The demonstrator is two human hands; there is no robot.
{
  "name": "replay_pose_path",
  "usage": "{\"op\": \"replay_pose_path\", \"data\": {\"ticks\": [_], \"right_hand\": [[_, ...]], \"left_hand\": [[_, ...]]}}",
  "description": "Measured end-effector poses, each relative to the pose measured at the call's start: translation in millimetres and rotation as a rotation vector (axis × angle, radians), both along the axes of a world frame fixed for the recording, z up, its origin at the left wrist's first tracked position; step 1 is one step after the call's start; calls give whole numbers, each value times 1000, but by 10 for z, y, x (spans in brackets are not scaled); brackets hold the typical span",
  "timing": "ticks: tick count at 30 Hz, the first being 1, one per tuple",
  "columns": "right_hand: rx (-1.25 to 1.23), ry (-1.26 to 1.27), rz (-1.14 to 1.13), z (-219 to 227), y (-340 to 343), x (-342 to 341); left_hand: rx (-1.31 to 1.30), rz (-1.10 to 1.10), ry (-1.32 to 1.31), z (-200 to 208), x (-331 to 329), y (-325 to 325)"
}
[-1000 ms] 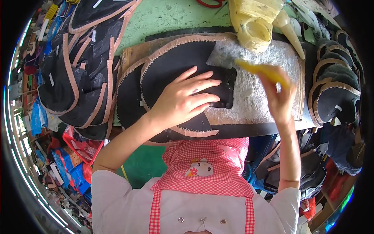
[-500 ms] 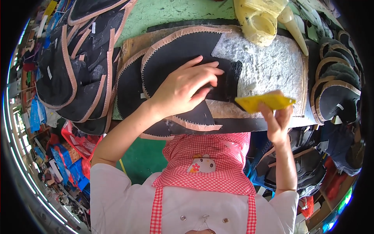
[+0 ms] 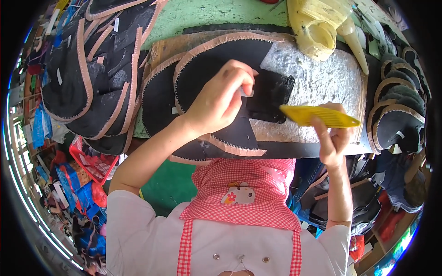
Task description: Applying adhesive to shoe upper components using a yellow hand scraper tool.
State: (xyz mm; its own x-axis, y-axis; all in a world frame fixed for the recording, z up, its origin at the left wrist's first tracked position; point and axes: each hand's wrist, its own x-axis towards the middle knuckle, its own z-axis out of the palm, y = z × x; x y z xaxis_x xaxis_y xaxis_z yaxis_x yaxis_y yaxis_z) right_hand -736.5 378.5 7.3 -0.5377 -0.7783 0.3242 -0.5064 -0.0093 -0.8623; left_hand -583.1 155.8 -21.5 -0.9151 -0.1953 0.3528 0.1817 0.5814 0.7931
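My left hand [image 3: 220, 99] is raised over the black curved pieces, its fingers closed on a small pale tag [image 3: 247, 93]. Below it lies a black piece [image 3: 216, 60] edged with a tan stitched strip, overlapping another like it. Just right of the hand, a black section [image 3: 272, 92] has a wet, shiny edge. My right hand [image 3: 334, 138] grips a yellow ribbed-handled brush [image 3: 322, 117] by its middle, over the board. The brush's left end is near the wet section's lower right corner; its bristles cannot be made out.
A whitish, glue-crusted board [image 3: 329, 78] lies on the green table [image 3: 216, 14]. At its far edge stands a yellowish plastic pot [image 3: 320, 34] with a round opening. Stacked black pieces [image 3: 69, 87] are at left, more [image 3: 398, 122] at right. A red basket [image 3: 92, 158] sits below left.
My left fingers have lifted off the black piece and closed, with the pale tag now showing. The brush has shifted slightly right and up. The whole view has shifted a little.
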Motion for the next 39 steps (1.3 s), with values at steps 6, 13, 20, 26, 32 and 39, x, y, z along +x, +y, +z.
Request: {"op": "replay_pose_path", "data": {"ticks": [6,13,20,26,32,39], "right_hand": [[57,456,62,-45,-397,-103],[12,100,-354,239,-400,-515],[-53,-144,-511,61,-438,-1062],[194,-298,-297,-95,-902,73],[213,151,-223,-34,-1071,497],[53,272,433,31,-1370,539]], "left_hand": [[138,94,102,-81,6,-38],[-149,247,70,125,62,-263],[91,443,-753,595,547,-685],[593,291,-707,391,808,-985],[584,339,-636,255,775,-960],[648,336,-553,196,736,-987]]}}
